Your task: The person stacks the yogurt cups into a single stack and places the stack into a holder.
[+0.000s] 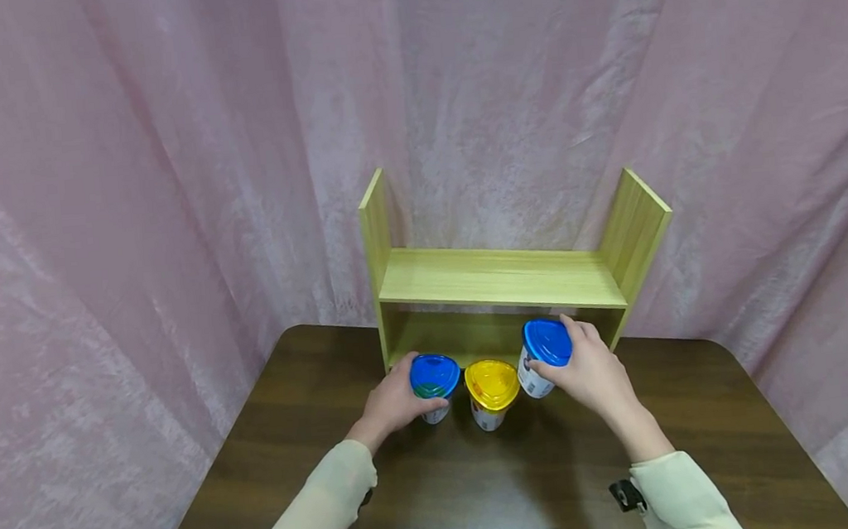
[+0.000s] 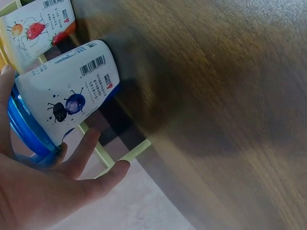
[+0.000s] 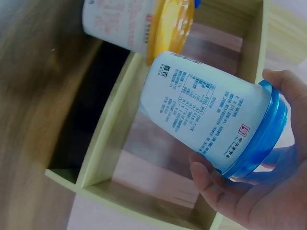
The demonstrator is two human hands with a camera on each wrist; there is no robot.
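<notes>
I see the right hand [image 1: 595,370] gripping the right blue cup [image 1: 545,355] by its lid, lifted and tilted before the shelf [image 1: 500,279]. Left hand [image 1: 397,399] curls round the left blue cup [image 1: 433,386] on the table [image 1: 502,491]. Risk, as I judge it: a lid-only hold slips, or a knuckle tips the yellow cup [image 1: 491,394] between them.

staged recording booth, not a lived-in room: pink velvet curtain [image 1: 164,193] encloses a dark wooden table [image 1: 487,492] on all visible sides; only a small light-wood shelf [image 1: 500,279] stands on it.
</notes>
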